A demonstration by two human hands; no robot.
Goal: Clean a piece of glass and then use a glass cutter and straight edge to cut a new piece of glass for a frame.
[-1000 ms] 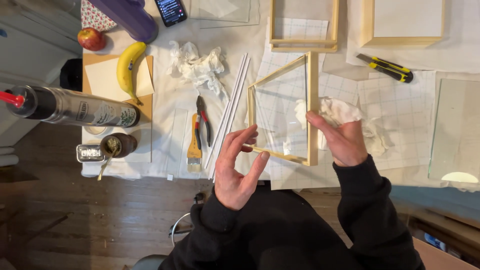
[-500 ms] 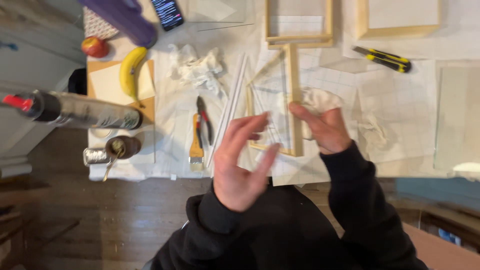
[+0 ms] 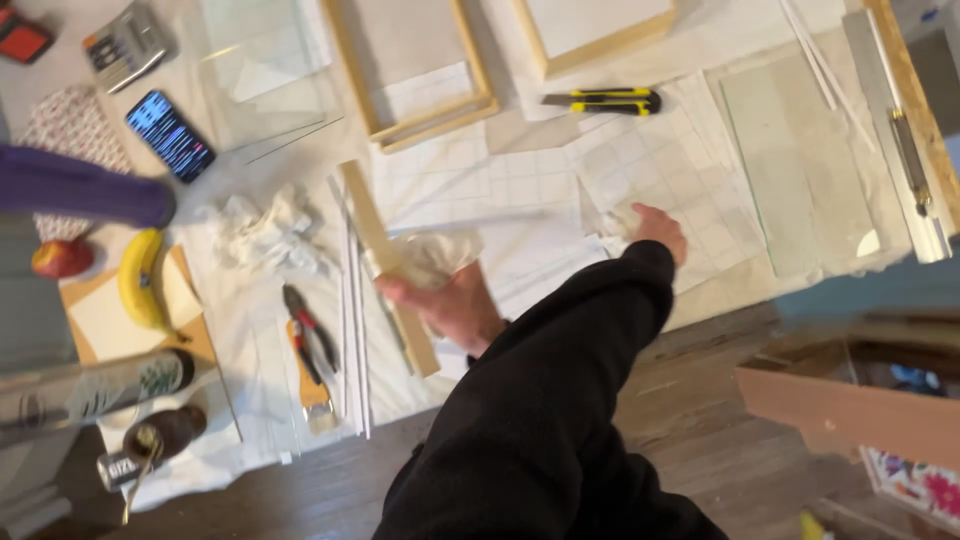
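The left hand [image 3: 450,305] is clamped on a wooden frame [image 3: 385,260] tilted on edge over the table [image 3: 520,220]; the right hand [image 3: 650,225] closes on a crumpled cloth [image 3: 615,218]. Work appears midway: two frames [image 3: 410,70] lie flat beyond, glass panes [image 3: 800,170] loose beside them.

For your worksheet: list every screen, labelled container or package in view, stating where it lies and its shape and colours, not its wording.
Phone: upper left, dark rectangle, screen lit blue.
Calculator: top left, grey, small display.
Sealant tube: lower left, lying down, pale labelled cylinder.
Small can: bottom left, printed label.
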